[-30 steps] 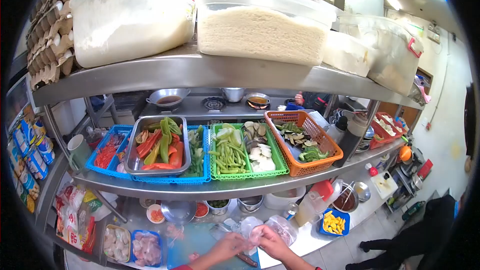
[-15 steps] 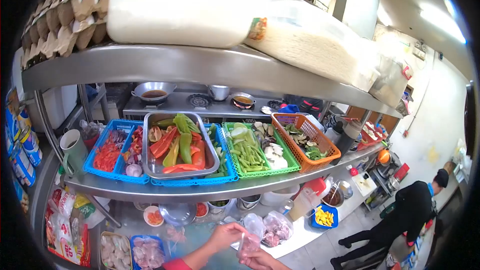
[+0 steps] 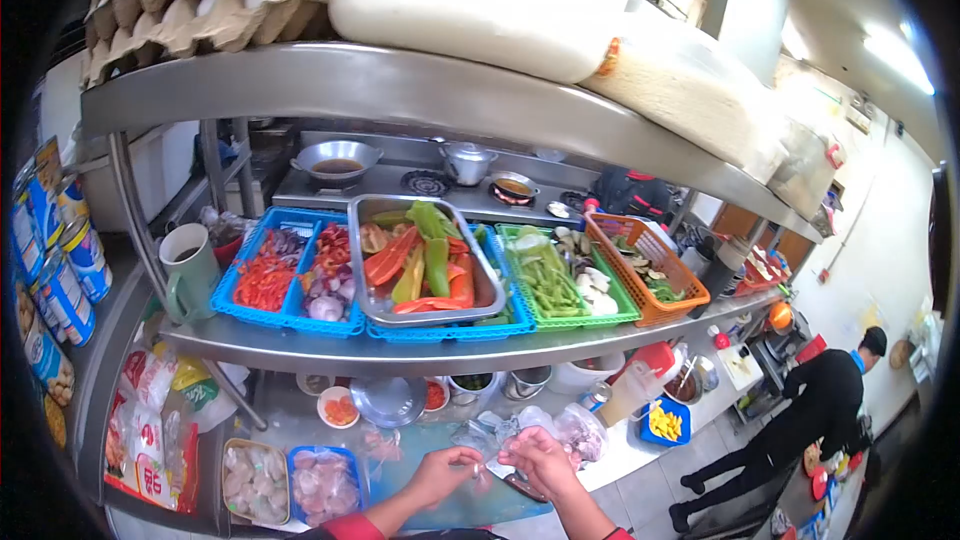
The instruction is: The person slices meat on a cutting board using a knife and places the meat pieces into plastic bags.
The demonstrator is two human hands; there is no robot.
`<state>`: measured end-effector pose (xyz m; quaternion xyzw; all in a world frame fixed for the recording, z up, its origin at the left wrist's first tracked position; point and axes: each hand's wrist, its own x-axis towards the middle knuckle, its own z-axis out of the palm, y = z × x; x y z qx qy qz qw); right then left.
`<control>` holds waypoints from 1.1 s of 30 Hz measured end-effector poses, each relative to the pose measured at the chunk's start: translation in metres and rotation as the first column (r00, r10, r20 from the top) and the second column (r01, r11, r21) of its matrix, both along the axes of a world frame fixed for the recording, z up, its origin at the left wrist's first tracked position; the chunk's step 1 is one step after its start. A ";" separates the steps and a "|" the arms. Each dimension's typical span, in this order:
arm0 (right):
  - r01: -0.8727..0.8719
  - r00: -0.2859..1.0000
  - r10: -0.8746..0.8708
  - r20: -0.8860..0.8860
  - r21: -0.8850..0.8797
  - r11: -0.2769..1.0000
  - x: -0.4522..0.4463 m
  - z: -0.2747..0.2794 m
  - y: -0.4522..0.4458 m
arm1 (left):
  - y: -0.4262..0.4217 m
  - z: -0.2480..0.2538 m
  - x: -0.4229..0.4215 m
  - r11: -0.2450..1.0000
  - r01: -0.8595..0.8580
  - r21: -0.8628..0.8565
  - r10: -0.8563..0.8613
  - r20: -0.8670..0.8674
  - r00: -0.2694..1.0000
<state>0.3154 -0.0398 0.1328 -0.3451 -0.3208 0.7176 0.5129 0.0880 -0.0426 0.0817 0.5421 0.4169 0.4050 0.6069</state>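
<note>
My left hand (image 3: 446,474) is closed in a pinch on a small clear plastic bag (image 3: 482,481) with pinkish contents. My right hand (image 3: 540,462) pinches at the bag's top from the other side; its fingertips are small and partly blurred. Both hands are over a pale blue-green cutting board (image 3: 425,510). Just beyond them lie clear plastic bags (image 3: 480,434) and a larger bag of pinkish meat (image 3: 582,432). Left of my hands stand a blue tray of bagged pale meat (image 3: 325,485) and a light tub of similar bags (image 3: 256,482).
A steel shelf (image 3: 330,348) crosses above the worktop, bearing blue, green and orange baskets, a steel pan of peppers (image 3: 425,265) and a green mug (image 3: 188,270). Higher up, another shelf (image 3: 420,90) holds egg trays and tubs. A person in black (image 3: 810,410) stands at right.
My right hand has risen from the bag's lower part to its top, and the bag now hangs between my hands. My view has shifted, and the person at right has bent slightly.
</note>
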 end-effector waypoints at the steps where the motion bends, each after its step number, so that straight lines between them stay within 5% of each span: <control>1: 0.013 0.999 -0.013 0.031 0.003 1.000 -0.009 0.007 -0.003 | -0.004 0.012 -0.006 1.000 0.009 -0.023 -0.011 -0.068 0.998; 3: -0.043 0.998 0.042 0.044 0.018 0.999 -0.026 0.024 -0.011 | -0.010 0.013 -0.014 0.999 0.001 -0.055 -0.008 -0.133 0.991; 5: 0.083 0.990 -0.096 0.107 0.122 0.989 -0.042 0.036 -0.019 | -0.009 -0.004 -0.016 0.975 -0.040 -0.217 0.032 -0.042 0.999; 7: 0.131 0.947 -0.178 0.266 0.186 0.974 -0.049 0.006 -0.021 | -0.001 -0.044 -0.011 0.969 -0.139 -0.202 0.151 0.042 0.988; 9: -0.012 0.618 -0.177 0.766 0.235 0.972 -0.054 -0.019 -0.026 | -0.001 -0.052 -0.009 0.953 -0.234 -0.193 0.260 0.126 0.957; 11: -0.072 0.577 -0.080 0.813 0.149 0.986 -0.064 -0.030 -0.030 | -0.003 -0.043 0.000 0.924 -0.269 -0.272 0.344 0.283 0.895; 14: -0.056 0.428 -0.371 0.824 0.434 0.899 -0.078 -0.033 -0.032 | -0.016 -0.011 0.005 0.914 -0.175 -0.366 0.285 0.274 0.919; 17: -0.040 0.356 -0.426 0.832 0.469 0.882 -0.078 -0.018 -0.040 | -0.008 -0.029 0.009 0.931 -0.121 -0.343 0.237 0.319 0.918; 21: 0.000 0.372 -0.489 0.789 0.527 0.850 -0.067 -0.033 -0.039 | -0.014 -0.001 0.009 0.888 -0.061 -0.456 0.214 0.290 0.933; 24: 0.030 0.439 -0.412 0.798 0.445 0.895 -0.054 -0.054 -0.038 | -0.016 -0.020 0.016 0.911 -0.033 -0.411 0.166 0.291 0.942; 26: 0.109 0.687 -0.155 0.710 0.110 0.988 -0.046 -0.053 -0.036 | -0.018 -0.035 0.021 0.959 -0.035 -0.283 0.119 0.289 0.950; 31: -0.015 0.764 -0.020 0.645 0.049 0.999 -0.031 -0.058 -0.034 | -0.017 -0.001 0.005 0.933 0.086 -0.350 -0.052 0.105 0.993; 33: 0.068 0.745 -0.082 0.662 0.047 0.997 -0.040 -0.045 -0.039 | -0.013 -0.008 0.002 0.937 0.102 -0.335 -0.075 0.091 0.993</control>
